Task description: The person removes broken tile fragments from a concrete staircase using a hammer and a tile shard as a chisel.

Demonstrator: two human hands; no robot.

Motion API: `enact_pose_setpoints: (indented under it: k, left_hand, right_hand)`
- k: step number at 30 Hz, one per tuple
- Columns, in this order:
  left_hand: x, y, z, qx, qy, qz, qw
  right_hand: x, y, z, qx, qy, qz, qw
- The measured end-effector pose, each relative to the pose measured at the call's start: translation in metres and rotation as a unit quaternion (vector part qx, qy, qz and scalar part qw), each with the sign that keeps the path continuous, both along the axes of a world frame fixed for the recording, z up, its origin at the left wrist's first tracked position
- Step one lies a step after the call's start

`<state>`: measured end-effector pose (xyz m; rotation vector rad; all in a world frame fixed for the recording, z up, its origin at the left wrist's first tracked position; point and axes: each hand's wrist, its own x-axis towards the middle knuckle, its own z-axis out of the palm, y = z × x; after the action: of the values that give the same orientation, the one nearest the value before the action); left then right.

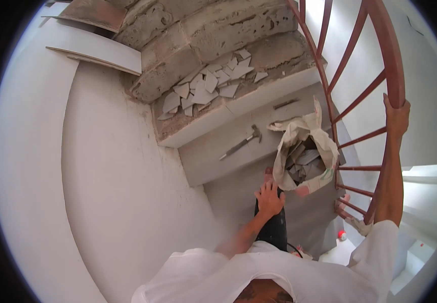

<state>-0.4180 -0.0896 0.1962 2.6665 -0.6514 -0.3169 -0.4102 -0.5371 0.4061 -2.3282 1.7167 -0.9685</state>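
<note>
My right hand (398, 117) is wrapped round the red-brown handrail (391, 55) on the right side. My left hand (270, 200) lies on my leg in dark trousers (273, 228), its fingers spread and nothing held. Just beyond it stands a whitish sack (285, 151) with its mouth open, holding broken tile pieces (305, 160). On the step to the left of the sack lies a hammer (240, 143). A narrow dark bar, perhaps a chisel (285, 103), rests farther up on the same step.
Broken tile shards (206, 88) are heaped on the step above. Higher steps (198, 35) show rough bare concrete. A white wall (117, 166) bounds the left, with a long board (97, 54) at its top. Railing bars (350, 53) run along the right.
</note>
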Motion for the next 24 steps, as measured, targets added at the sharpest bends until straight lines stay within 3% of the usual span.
enact_pose_setpoints:
  k: [6, 15, 24]
  left_hand:
    - [0.007, 0.009, 0.002, 0.003, 0.047, -0.018, 0.999]
    - [0.008, 0.01, 0.023, 0.008, 0.031, -0.033, 0.999]
    - [0.01, 0.011, 0.011, 0.015, 0.021, -0.028, 0.999]
  right_hand:
    - [-0.003, -0.009, -0.009, -0.007, 0.016, 0.011, 1.0]
    - [-0.001, -0.008, -0.01, -0.018, 0.021, -0.002, 1.0]
    - [-0.004, -0.006, -0.008, -0.011, 0.028, 0.0, 1.0]
